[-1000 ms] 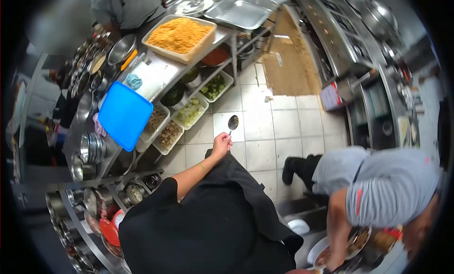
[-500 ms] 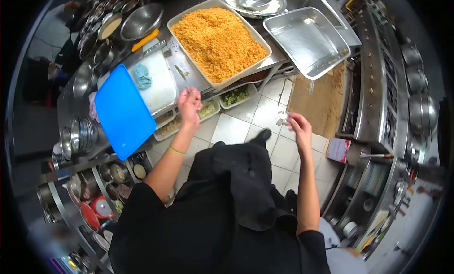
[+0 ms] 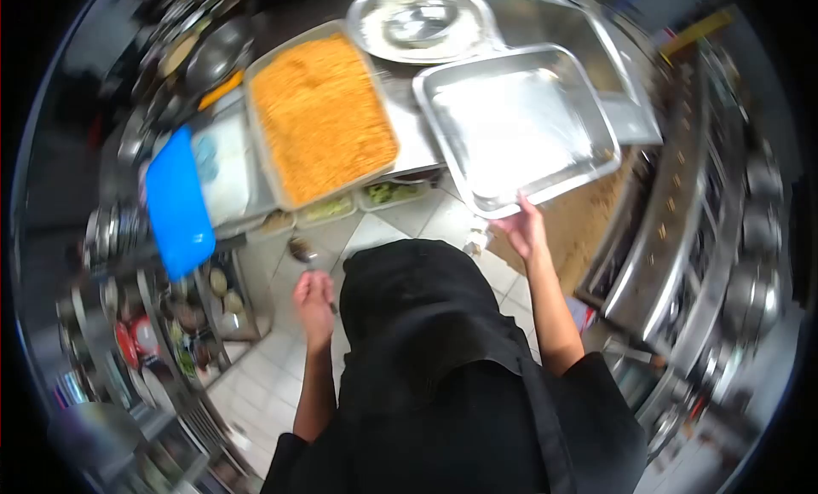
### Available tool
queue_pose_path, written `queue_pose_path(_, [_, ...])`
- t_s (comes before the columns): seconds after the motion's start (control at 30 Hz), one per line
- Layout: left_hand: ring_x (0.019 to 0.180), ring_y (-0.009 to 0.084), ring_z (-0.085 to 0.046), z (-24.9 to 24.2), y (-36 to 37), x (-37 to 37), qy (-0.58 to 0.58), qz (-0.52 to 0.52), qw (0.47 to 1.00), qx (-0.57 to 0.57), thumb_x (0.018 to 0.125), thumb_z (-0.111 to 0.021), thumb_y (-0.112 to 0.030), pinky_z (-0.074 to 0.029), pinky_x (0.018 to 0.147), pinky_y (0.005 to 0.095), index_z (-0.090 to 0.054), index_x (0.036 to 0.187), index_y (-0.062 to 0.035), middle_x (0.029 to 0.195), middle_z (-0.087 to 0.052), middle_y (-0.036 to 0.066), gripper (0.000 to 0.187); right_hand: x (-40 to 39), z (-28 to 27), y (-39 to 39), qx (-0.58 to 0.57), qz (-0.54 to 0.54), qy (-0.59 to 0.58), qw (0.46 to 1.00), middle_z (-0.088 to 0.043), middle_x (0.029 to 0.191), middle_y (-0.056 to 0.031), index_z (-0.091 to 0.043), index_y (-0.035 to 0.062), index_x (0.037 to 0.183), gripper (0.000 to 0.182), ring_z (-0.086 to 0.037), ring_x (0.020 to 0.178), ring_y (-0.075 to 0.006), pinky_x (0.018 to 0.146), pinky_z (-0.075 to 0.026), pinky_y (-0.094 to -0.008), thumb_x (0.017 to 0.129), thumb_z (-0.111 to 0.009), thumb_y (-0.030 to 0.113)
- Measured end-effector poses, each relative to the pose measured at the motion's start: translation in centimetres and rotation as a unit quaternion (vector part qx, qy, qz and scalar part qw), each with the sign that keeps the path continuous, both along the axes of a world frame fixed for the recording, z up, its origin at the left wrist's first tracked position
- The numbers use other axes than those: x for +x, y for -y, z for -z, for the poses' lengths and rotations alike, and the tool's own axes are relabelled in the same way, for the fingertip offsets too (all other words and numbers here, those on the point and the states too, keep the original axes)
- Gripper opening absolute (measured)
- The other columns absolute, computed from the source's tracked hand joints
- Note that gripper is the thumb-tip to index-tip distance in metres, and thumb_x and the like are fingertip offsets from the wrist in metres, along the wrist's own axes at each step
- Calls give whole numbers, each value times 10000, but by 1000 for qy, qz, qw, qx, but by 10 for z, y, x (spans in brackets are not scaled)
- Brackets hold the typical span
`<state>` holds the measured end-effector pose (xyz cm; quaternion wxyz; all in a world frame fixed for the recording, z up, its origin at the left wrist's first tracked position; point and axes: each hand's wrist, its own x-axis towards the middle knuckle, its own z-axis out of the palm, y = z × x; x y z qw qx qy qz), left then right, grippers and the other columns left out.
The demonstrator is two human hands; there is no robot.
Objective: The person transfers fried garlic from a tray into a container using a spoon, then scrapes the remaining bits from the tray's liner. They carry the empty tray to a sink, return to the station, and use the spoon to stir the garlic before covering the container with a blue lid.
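My left hand (image 3: 315, 305) is closed around the handle of a metal spoon (image 3: 302, 250), whose bowl points away from me over the floor. My right hand (image 3: 526, 231) grips the near rim of a shiny rectangular metal tray (image 3: 511, 123), fingers at its edge. The tray looks bare inside. Left of it sits a deep white tub of orange crumbs (image 3: 324, 119). Behind them stands a round metal dish (image 3: 368, 21) of white powder with a metal bowl (image 3: 422, 22) in it.
A blue lid (image 3: 177, 206) leans by a white board (image 3: 230, 166) with a bluish cloth. Tubs of green vegetables (image 3: 394, 192) sit below the counter (image 3: 409, 136). A stove (image 3: 673, 213) stands at the right, shelves of bowls at the lower left.
My left hand has moved down and left and now holds a spoon. My right hand has reached the tray's rim. The view has shifted and is somewhat blurred.
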<state>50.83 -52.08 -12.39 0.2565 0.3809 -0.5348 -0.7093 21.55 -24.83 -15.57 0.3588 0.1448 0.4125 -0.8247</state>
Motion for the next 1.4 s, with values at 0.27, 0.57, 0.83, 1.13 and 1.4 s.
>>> queue_pose_path(0.27, [511,39,-405,52,-56,57,2,-60,998,16,908,-496,-155,-344,490,186,-558,785,-45,649,-523,-7,177,-12,13,-23,-8,37,1,999,-474,1268,-190,-405,-36,1267,499,-464,1170,-342,1014,-374,-495,800,-532,86])
queue_pose_path(0.57, [544,94,-485,217,-68,203,84,-119,988,53,853,-531,-156,-397,496,255,-580,704,-22,610,-536,23,206,67,-115,-99,241,-50,-205,947,-540,1038,-159,-489,-33,1069,431,-534,968,-280,888,-420,-399,687,-575,146])
queue_pose_path(0.83, [689,259,-628,371,-44,359,439,-70,891,-94,770,-547,-133,-476,659,392,-648,683,-50,690,-632,121,157,207,-243,33,298,-207,-295,884,-556,1073,-163,-470,-41,1146,524,-549,995,-287,892,-437,-397,686,-549,197])
queue_pose_path(1.13, [807,355,-639,262,-13,418,433,-277,843,161,769,-535,-159,-496,676,434,-669,808,2,839,-658,197,213,287,-114,277,248,-611,-296,691,-569,751,-113,-575,-8,795,236,-579,716,-244,656,-495,-357,641,-574,171])
queue_pose_path(1.4, [829,347,-636,262,-57,508,216,-571,765,206,781,-575,-249,-479,692,415,-668,853,-5,870,-648,217,271,557,-12,443,124,-909,-79,389,-584,847,-93,-510,-40,1052,358,-608,816,-221,747,-498,-352,713,-577,52])
